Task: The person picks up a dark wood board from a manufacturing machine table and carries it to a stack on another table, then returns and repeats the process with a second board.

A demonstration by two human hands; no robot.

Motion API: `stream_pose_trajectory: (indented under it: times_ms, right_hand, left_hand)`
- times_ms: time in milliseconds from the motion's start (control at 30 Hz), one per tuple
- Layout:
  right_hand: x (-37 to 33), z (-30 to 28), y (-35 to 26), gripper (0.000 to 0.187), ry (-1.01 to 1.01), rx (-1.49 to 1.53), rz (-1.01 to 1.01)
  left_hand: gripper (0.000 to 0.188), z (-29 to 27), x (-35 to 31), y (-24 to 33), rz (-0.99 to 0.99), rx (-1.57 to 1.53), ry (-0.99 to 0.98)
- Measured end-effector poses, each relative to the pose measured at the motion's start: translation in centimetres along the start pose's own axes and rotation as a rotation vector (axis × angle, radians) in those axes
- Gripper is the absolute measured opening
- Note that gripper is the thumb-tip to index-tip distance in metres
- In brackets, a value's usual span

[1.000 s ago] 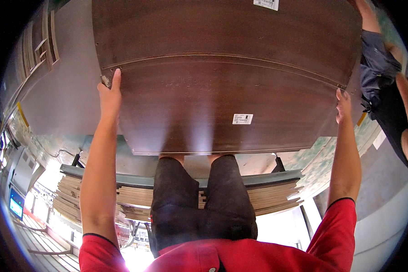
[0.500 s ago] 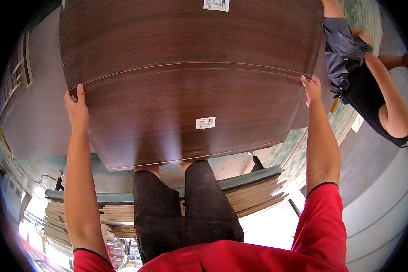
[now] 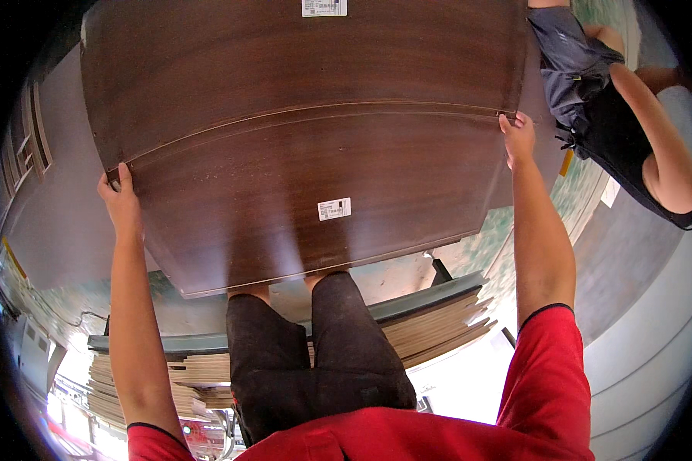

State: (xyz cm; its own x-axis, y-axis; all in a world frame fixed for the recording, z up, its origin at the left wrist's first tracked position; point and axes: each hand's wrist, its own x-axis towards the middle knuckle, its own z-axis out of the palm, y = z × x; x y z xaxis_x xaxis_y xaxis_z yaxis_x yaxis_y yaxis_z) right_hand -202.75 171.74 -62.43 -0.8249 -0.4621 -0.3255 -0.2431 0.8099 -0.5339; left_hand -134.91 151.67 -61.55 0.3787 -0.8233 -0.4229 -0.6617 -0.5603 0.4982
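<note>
Two large dark brown wood-grain panels fill the middle: a far panel [image 3: 307, 69] and a near panel [image 3: 407, 177], meeting along a curved-looking seam. My left hand [image 3: 121, 200] is closed on the left corner at this seam, with its thumb on top. At the right end of the seam, my right hand [image 3: 519, 140] pinches the other corner. Both hands seem to hold the far panel's near edge; whether they also grip the near panel I cannot tell. Each panel bears a white label, one of them this small label [image 3: 334, 209].
Another person [image 3: 623, 131] in dark clothes stands at the far right beside the far panel. A grey board surface [image 3: 50, 223] shows beyond the left side. Behind my legs, several stacked boards [image 3: 438, 332] lie by a grey metal beam [image 3: 430, 300].
The far panel has shifted left and turned slightly, its left corner coming nearer me. My left hand has moved slightly left and nearer, my right hand slightly left and farther.
</note>
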Motion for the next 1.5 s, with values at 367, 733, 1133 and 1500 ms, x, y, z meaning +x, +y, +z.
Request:
stream_pose_trajectory:
  times_ms: [367, 733, 1133, 1500]
  right_hand:
    - [-15.4, -6.1, 0.6, 0.053, -0.172, -0.622, -0.266]
    - [-68.1, -14.9, 6.3, 0.041, -0.765, -0.171, 0.840]
    - [-53.9, -14.4, -7.9, 0.033, -0.487, 0.867, 0.791]
    - [-51.2, -46.7, -33.5, 0.023, -0.115, 0.676, -0.845]
  left_hand:
    - [0.053, -6.0, -2.1, -2.7, 0.049, -0.072, -0.202]
    - [0.030, -17.1, -19.1, -19.2, -0.250, 0.259, -0.760]
    - [0.027, -24.9, -21.0, -2.3, -0.034, -0.123, -0.787]
    - [0.026, -25.1, -29.2, -8.2, 0.019, -0.022, -0.934]
